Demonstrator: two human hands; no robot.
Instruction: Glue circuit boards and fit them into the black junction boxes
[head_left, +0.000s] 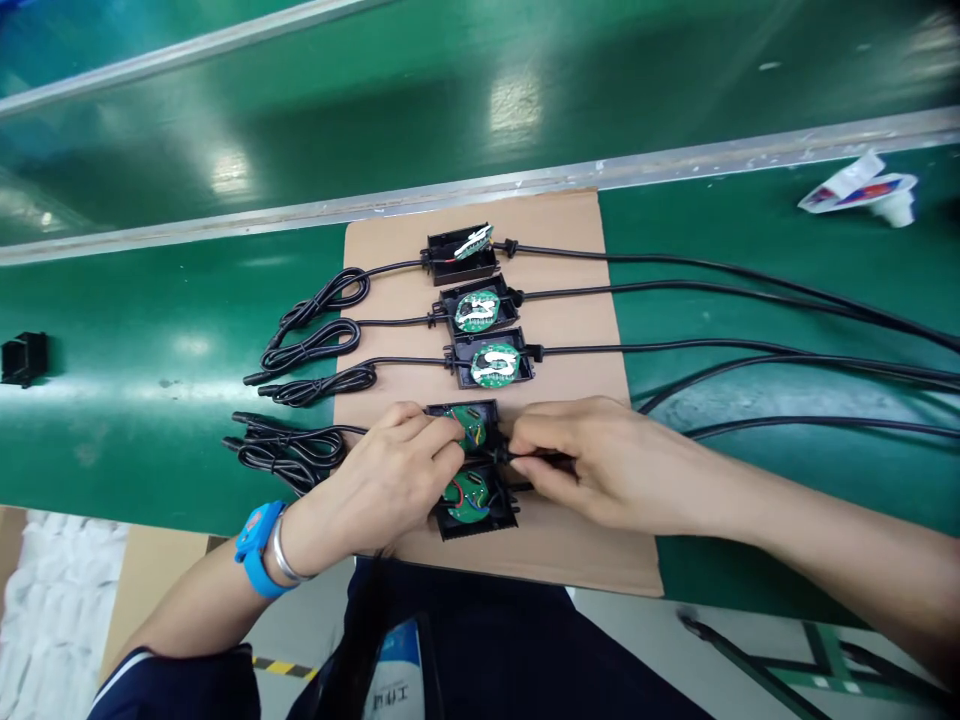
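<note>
My left hand (401,465) is closed at the left side of an open black plastic case, its fingertips on the green round circuit board (474,428) in it. My right hand (592,455) pinches a black cable (551,459) close to the case's right end. Just below lies a second case (495,515), whose circuit board (471,497) shows red, blue and yellow wires. Part of the upper case and the left fingertips are hidden.
Farther up the cardboard sheet (397,410) lie three more cases with white paste on their boards (495,365). Coiled cables (311,300) run left, long cables (705,262) right. A loose black case (25,358) sits far left, a crumpled tube (859,190) at the back right.
</note>
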